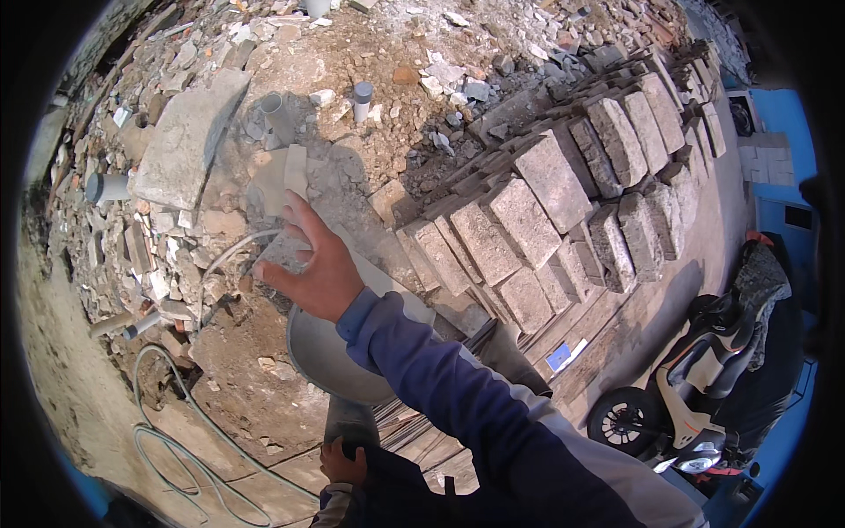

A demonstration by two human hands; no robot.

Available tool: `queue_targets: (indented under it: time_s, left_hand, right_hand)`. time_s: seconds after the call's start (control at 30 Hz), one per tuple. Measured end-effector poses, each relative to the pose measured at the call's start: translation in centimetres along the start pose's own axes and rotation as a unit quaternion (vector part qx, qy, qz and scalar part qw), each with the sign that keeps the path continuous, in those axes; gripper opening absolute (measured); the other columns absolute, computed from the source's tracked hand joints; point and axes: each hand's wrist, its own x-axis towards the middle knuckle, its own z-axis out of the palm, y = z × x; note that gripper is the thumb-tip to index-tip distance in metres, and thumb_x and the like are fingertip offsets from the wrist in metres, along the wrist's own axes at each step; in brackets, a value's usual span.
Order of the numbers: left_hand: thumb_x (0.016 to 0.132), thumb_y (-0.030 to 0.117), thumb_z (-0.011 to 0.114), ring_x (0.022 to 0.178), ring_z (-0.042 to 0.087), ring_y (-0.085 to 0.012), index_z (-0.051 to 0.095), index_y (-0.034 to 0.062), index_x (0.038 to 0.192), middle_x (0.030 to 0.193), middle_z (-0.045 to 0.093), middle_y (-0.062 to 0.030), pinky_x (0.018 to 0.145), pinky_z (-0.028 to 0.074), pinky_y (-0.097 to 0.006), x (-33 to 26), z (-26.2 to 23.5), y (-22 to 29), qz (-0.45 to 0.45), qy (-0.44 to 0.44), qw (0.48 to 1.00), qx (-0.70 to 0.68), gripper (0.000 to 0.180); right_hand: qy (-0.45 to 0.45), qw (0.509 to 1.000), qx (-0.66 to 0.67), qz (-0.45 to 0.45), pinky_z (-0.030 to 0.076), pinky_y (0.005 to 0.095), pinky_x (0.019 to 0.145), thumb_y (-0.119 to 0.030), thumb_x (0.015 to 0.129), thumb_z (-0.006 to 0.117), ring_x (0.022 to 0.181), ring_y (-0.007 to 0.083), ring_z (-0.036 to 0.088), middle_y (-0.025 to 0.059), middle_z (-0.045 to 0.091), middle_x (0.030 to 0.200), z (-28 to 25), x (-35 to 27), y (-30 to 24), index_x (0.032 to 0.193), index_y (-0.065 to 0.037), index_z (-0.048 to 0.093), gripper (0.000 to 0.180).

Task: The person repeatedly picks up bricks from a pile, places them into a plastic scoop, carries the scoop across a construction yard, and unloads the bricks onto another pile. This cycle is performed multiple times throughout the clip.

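My right hand (pixel 315 267) is stretched out in front of me on a blue-sleeved arm. Its fingers are apart, its back faces me, and it holds nothing. It hovers over the far rim of a round grey metal pan (pixel 330 356) and a pale flat stone slab (pixel 286 180) behind it. My left hand (pixel 341 461) is low at the picture's bottom edge with its fingers curled against dark cloth, just below a grey upright piece under the pan. Whether it grips anything is unclear.
Rows of rough grey bricks (pixel 546 207) are stacked to the right. Rubble, a big stone slab (pixel 185 141) and grey pipe stubs (pixel 362 99) cover the ground ahead. A pale hose (pixel 176 449) coils at lower left. A scooter (pixel 695 405) stands at lower right.
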Motion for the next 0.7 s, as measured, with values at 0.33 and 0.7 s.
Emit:
queue_targets:
  time_s: [0.33,0.7]
  left_hand:
    - [0.078,0.032,0.08,0.091,0.068,-0.029,0.045,-0.0051,0.141,0.105,0.068,-0.0215,0.077,0.055,-0.039,19.6,2.4,-0.9,-0.059,0.058,0.946,-0.313,0.081]
    - [0.082,0.002,0.059,0.081,0.069,-0.0254,0.055,0.0047,0.132,0.104,0.068,-0.0171,0.074,0.057,-0.035,22.6,8.4,-5.9,-0.082,-0.023,0.939,-0.334,0.05]
  right_hand:
    - [0.313,0.742,-0.579,0.127,0.043,0.0468,0.106,-0.041,0.071,0.087,0.125,0.0434,0.051,0.0277,0.053,0.131,-32.1,-17.0,10.7,0.139,0.002,0.046,0.09]
    - [0.404,0.696,-0.568,0.17,0.038,0.0464,0.111,-0.08,0.07,0.068,0.135,0.0437,0.044,0.0306,0.046,0.142,-41.6,-12.7,13.2,0.137,0.004,0.054,0.108]
